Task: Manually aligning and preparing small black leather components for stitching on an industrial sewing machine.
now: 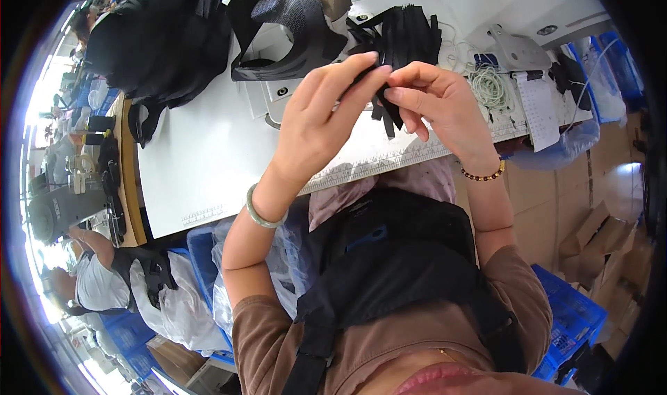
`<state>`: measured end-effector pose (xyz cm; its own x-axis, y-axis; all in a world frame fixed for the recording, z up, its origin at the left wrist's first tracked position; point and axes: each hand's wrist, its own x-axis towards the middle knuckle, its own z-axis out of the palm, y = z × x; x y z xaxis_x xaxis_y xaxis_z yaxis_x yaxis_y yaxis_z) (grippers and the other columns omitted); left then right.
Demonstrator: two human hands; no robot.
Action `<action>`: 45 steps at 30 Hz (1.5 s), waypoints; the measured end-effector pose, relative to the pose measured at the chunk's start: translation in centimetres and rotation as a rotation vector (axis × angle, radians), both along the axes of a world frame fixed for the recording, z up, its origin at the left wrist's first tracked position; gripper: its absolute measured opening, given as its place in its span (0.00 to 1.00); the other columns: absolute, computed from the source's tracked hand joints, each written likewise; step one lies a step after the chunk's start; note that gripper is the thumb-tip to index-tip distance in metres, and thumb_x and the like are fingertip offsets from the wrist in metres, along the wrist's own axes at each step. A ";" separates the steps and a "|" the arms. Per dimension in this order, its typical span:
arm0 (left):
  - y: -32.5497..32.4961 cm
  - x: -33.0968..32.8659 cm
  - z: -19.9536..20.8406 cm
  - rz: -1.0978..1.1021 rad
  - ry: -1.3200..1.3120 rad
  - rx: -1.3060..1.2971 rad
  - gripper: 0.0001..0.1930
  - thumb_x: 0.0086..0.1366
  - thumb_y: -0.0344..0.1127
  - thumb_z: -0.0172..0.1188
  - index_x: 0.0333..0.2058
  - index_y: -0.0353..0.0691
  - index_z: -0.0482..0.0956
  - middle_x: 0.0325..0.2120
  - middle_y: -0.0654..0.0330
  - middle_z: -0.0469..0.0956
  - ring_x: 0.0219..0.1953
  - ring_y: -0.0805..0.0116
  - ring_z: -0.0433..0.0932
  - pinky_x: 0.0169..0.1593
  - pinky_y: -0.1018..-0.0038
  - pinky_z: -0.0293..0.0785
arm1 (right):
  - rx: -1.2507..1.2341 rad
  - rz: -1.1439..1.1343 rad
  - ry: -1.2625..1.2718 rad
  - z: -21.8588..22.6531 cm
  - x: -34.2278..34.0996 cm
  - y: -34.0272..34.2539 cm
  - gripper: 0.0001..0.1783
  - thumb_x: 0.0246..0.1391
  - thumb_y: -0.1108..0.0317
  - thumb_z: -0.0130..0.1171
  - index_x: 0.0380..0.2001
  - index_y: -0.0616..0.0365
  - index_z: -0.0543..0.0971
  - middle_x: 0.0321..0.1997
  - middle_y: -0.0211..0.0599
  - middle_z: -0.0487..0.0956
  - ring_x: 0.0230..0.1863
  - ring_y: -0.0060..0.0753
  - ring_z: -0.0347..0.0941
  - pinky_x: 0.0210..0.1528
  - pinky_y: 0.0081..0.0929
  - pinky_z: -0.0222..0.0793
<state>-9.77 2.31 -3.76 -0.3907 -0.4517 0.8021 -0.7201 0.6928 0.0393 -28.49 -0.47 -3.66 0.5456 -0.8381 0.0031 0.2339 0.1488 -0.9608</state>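
Observation:
My left hand (pixel 321 107) and my right hand (pixel 441 103) meet above the front part of the white worktable (pixel 201 166). Their fingertips close together on a thin black strip (pixel 386 113), whose ends dangle below the right fingers. Part of the strip is hidden behind the fingers. Just beyond them lies a bundle of black strips (pixel 410 37). Farther left, a black mesh fabric piece (pixel 295 20) with a big opening lies over pale machine parts. A large heap of black fabric (pixel 163 44) covers the far left of the table.
A white sewing machine (pixel 528 13) stands at the far right, near coiled pale cord (pixel 488 88) and a paper sheet (pixel 538 110) over the table edge. A printed ruler (pixel 389 160) runs along the front edge. Blue crates (pixel 566 311) stand lower right; another person (pixel 101 277) sits at left.

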 end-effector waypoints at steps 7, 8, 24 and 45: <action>0.3 -0.5 -0.6 0.032 0.329 0.207 0.14 0.52 0.19 0.61 0.40 0.37 0.78 0.30 0.59 0.74 0.29 0.69 0.76 0.31 0.77 0.72 | 0.087 0.043 -0.033 0.2 0.1 -0.1 0.08 0.52 0.71 0.59 0.34 0.64 0.76 0.17 0.28 0.72 0.16 0.13 0.66 0.14 0.10 0.59; 0.7 -0.8 -0.9 -0.007 0.532 0.397 0.14 0.54 0.19 0.59 0.40 0.38 0.78 0.29 0.59 0.75 0.28 0.72 0.76 0.30 0.78 0.73 | 0.081 0.037 -0.058 0.0 0.4 -0.1 0.07 0.52 0.71 0.59 0.34 0.63 0.76 0.17 0.27 0.72 0.16 0.12 0.66 0.14 0.10 0.58; 1.9 -1.9 -0.8 -0.107 0.986 0.763 0.11 0.56 0.19 0.57 0.39 0.32 0.77 0.36 0.60 0.74 0.33 0.79 0.74 0.36 0.84 0.72 | -0.150 -0.149 -0.086 -1.6 2.5 0.7 0.05 0.54 0.74 0.56 0.34 0.60 0.72 0.23 0.26 0.75 0.20 0.10 0.69 0.15 0.09 0.58; 2.7 -1.9 -0.8 -0.186 1.424 0.805 0.07 0.60 0.23 0.55 0.37 0.29 0.76 0.28 0.57 0.77 0.26 0.76 0.76 0.32 0.81 0.74 | -0.052 -0.070 -0.134 -0.3 3.3 1.2 0.14 0.54 0.78 0.52 0.42 0.58 0.61 0.29 0.29 0.71 0.18 0.10 0.62 0.18 0.09 0.58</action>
